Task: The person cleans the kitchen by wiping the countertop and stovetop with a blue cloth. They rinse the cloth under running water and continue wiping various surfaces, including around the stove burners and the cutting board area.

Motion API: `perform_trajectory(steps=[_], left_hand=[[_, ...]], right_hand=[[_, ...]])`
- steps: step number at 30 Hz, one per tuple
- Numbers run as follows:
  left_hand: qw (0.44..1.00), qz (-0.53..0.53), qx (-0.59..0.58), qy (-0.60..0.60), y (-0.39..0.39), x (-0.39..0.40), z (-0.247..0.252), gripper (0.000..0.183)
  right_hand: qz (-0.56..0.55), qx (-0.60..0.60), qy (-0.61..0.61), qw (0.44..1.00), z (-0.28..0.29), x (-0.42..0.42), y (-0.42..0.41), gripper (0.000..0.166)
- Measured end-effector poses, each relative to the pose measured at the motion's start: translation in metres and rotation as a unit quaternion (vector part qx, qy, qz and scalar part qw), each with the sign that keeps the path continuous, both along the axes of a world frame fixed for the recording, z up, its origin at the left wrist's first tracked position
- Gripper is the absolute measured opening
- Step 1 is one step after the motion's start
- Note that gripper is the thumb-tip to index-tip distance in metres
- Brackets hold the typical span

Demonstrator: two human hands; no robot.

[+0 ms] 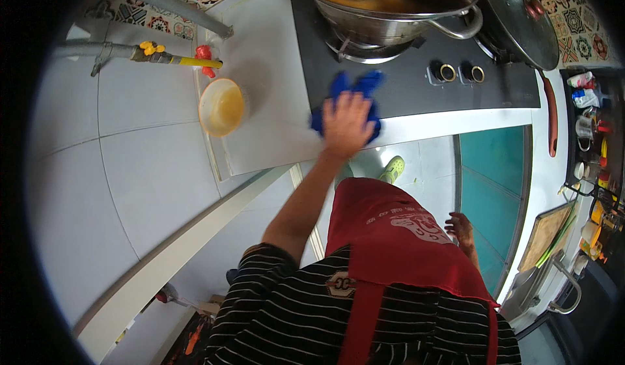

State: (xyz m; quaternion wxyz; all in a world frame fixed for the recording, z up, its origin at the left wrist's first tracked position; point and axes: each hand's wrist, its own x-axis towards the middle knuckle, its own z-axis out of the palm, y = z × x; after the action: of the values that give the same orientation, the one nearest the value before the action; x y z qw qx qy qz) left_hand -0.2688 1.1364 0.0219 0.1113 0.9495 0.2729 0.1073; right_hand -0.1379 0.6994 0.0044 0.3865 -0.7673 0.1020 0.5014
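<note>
My left hand [345, 123] lies flat on a blue cloth [373, 81], with its fingers spread. The cloth covers part of the front left corner of the black gas hob [410, 94] and the white countertop edge beside it. My right hand [459, 228] hangs beside the red apron with its fingers apart and nothing seen in it. Above the cloth, a large steel pot [376, 23] with yellowish pieces in liquid stands on the left burner. A bowl [221, 107] with yellow contents is on the counter, left of my left hand.
A glass lid [522, 20] rests tilted over the right burner. Near the hob's right edge lies a long brown handle-like object [550, 116]. A wooden cutting board [544, 233] with green stalks stands farther right. A yellow gas valve [152, 48] and pipes are at left.
</note>
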Motion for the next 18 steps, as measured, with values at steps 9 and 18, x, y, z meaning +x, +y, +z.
perform_trajectory(steps=[9,18], left_hand=[[0.994,0.082,0.073,0.013,-0.009,-0.010,-0.017,0.054],[0.993,-0.094,-0.018,-0.068,-0.069,0.137,-0.028,0.049]], right_hand=[[-0.033,0.025,0.025,0.999,-0.001,-0.026,0.022,0.028],[0.022,0.031,-0.011,0.999,-0.009,-0.013,0.031,0.026]])
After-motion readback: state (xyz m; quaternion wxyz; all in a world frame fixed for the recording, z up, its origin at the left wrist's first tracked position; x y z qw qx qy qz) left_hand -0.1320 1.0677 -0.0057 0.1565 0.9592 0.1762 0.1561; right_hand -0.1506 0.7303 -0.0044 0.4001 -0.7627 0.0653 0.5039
